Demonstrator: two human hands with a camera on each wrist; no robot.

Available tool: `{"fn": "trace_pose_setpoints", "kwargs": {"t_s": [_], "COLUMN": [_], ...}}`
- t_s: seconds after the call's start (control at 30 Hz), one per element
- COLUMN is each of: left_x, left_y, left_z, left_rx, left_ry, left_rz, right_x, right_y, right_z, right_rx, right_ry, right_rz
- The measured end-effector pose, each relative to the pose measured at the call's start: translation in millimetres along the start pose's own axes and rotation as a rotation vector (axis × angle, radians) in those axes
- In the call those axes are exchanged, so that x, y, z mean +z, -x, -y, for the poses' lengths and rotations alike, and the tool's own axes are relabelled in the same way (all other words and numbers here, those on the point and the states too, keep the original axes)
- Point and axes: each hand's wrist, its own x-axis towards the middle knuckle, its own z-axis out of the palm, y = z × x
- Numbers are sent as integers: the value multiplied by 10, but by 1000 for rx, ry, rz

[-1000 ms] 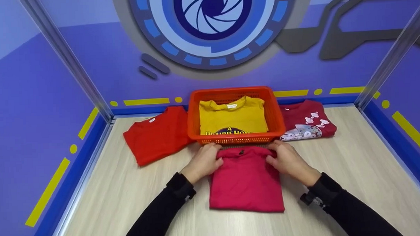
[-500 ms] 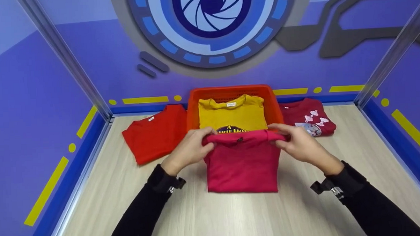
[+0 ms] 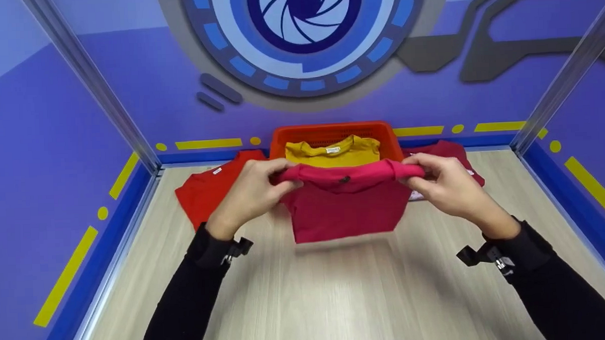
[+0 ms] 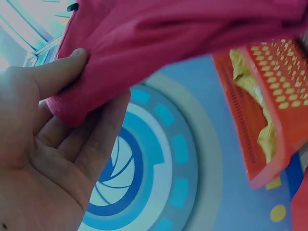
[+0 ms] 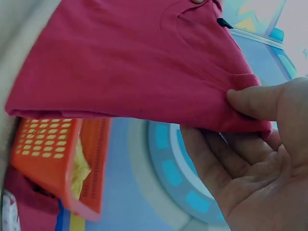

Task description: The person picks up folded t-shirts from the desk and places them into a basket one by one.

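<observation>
Left hand is pinching one top corner of the pink shirt, right hand the other — thumbs and fingers are squeezing the cloth! It's hanging between them, above the table. Beyond the fingertips an orange basket is holding a yellow shirt; a red shirt is lying past the left fingers, a maroon shirt past the right.

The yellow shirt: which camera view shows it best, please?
The head view. There the yellow shirt shows its collar and white label inside the orange basket, though the held pink shirt hides its lower part. The left wrist view shows mainly a narrow strip; the right wrist view, mainly a small patch.
</observation>
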Motion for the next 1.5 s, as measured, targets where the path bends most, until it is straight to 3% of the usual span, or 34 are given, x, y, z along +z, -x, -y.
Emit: {"fn": "trace_pose_setpoints", "kwargs": {"t_s": [0.17,0.3,0.4,0.67,0.9,1.23,1.5], "left_x": [-73,-1,88,210,243,509,651], "left_y": [-269,-597,-780,-1031,-1175,-1207,-1252], "left_z": [94,346,567,924,1062,1099,1127], "left_rx": [-80,-235,-337,-398,-500,-522,-567], "left_ry": [-39,-73,-112,-197,-283,-430,-430], "left_rz": [38,135,225,314,417,387,395], "right_x": [-38,36,177,451,564,741,760], "right_y": [-300,-689,-941,-1300,-1521,-1643,-1653], "right_z": [-65,-300,-516,-768,-789,-909,-1021], "right_rx": [65,190,238,223,248,314,325], "right_ry": [60,89,104,290,387,485,521], "right_rz": [16,88,118,54,165,283,283]}}
